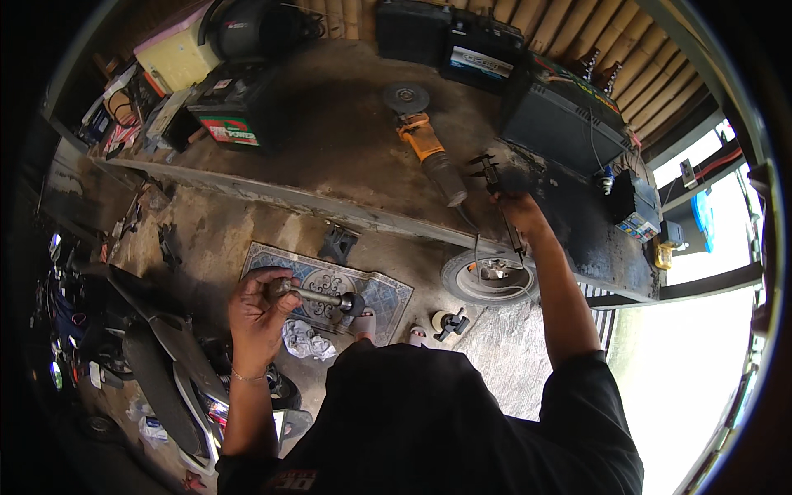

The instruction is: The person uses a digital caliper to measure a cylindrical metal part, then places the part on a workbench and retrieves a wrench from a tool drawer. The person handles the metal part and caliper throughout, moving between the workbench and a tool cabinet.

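1. A worn bench [330,136] spans 12 o'clock, bearing a grinder [425,144].
2. At 8 o'clock, the left hand [261,309] pinches one end of a metal rod [318,295] between thumb and fingers; the dark knob [352,304] points to 3.
3. At 2 o'clock, the right hand [521,214] has its fingers, partly hidden, closed around a caliper [491,175].
4. A wheel [472,286] lies at 4 o'clock.

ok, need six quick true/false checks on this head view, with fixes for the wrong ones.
1. The left hand holds a metal rod. True.
2. The right hand holds a caliper. True.
3. The caliper touches the metal rod. False: they are apart.
4. A grinder lies on the bench. True.
5. The grinder's near end carries its disc. False: the disc is at the far end.
6. White cloth lies on the bench. False: the white cloth is at floor level.
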### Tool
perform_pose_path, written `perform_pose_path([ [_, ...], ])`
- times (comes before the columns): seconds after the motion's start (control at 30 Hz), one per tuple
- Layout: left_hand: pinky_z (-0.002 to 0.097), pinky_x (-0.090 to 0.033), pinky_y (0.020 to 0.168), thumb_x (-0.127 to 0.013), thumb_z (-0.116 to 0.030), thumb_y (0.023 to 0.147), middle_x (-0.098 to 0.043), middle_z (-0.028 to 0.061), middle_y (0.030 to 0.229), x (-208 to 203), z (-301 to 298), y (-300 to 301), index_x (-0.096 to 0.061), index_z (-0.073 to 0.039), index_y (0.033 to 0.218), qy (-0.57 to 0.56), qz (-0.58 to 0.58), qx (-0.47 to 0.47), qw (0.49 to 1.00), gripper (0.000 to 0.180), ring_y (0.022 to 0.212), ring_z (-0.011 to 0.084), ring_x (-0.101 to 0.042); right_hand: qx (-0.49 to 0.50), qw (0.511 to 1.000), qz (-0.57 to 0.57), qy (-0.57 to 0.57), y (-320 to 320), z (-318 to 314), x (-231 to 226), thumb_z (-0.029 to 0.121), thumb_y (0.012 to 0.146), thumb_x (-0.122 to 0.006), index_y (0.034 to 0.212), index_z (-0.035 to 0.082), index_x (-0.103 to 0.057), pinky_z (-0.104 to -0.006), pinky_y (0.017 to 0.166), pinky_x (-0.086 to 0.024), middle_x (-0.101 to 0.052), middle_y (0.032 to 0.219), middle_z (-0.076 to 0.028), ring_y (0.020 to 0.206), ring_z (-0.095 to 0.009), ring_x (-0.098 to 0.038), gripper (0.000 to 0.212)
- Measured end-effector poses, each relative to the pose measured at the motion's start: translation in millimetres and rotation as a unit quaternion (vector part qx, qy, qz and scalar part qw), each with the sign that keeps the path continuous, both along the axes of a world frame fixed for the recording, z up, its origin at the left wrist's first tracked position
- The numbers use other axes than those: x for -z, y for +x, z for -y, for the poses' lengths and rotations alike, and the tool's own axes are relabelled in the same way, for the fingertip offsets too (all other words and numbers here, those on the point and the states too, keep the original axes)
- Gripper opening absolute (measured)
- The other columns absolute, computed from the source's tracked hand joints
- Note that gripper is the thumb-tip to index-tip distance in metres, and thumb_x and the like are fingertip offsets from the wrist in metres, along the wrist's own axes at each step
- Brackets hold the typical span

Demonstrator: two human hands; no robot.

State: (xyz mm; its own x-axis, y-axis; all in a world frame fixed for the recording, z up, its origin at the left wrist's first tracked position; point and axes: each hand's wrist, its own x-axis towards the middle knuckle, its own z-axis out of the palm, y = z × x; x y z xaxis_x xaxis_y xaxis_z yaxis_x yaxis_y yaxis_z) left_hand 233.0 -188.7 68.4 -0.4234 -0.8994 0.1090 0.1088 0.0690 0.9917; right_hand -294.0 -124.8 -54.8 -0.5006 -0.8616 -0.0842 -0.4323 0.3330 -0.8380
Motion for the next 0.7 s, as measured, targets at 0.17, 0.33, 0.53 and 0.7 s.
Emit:
perform_pose_path([
  [0.17,0.0305,-0.061,0.078,-0.075,-0.008,0.093,-0.069,0.0091,0.104,13.1,5.9,32.4,-0.063,0.000,0.119,0.138,-0.115,-0.093,0.979,0.030,0.093,0.0148,-0.068,-0.045,0.981,-0.183,0.054,-6.7,-9.0,-15.0,0.025,0.093,-0.068,0.100,0.000,-0.074,-0.0361,0.071,-0.051,-0.069,0.074,-0.010,0.073,-0.019,-0.064,0.026],
  [0.33,0.0298,-0.060,0.077,-0.074,-0.012,0.094,-0.070,0.0073,0.106,22.2,15.9,54.6,-0.064,-0.005,0.119,0.257,-0.216,-0.133,0.933,0.028,0.091,0.0167,-0.069,0.043,0.993,-0.106,0.036,36.7,-16.3,-72.7,0.015,0.097,-0.065,0.109,0.001,-0.069,-0.0264,0.063,-0.049,-0.064,0.077,-0.003,0.068,-0.009,-0.058,0.019],
  [0.53,0.0290,-0.062,0.078,-0.069,-0.014,0.098,-0.071,0.0049,0.099,32.9,28.5,62.0,-0.065,-0.006,0.110,0.333,-0.283,-0.117,0.892,0.015,0.086,0.0168,-0.071,-0.186,0.958,0.199,-0.087,219.5,-7.0,-115.3,-0.010,0.095,-0.056,0.126,0.002,-0.058,-0.0264,0.083,-0.053,-0.066,0.111,-0.007,0.092,-0.012,-0.062,0.033],
  [0.7,0.0291,-0.062,0.080,-0.067,-0.015,0.099,-0.070,0.0048,0.099,36.8,4.8,63.5,-0.065,-0.006,0.109,0.363,-0.295,-0.133,0.874,0.013,0.086,0.0174,-0.072,-0.281,0.914,0.266,-0.124,320.0,5.2,-109.4,0.001,0.093,-0.070,0.129,0.002,-0.054,-0.0279,0.088,-0.050,-0.062,0.115,-0.008,0.097,-0.014,-0.061,0.040],
])
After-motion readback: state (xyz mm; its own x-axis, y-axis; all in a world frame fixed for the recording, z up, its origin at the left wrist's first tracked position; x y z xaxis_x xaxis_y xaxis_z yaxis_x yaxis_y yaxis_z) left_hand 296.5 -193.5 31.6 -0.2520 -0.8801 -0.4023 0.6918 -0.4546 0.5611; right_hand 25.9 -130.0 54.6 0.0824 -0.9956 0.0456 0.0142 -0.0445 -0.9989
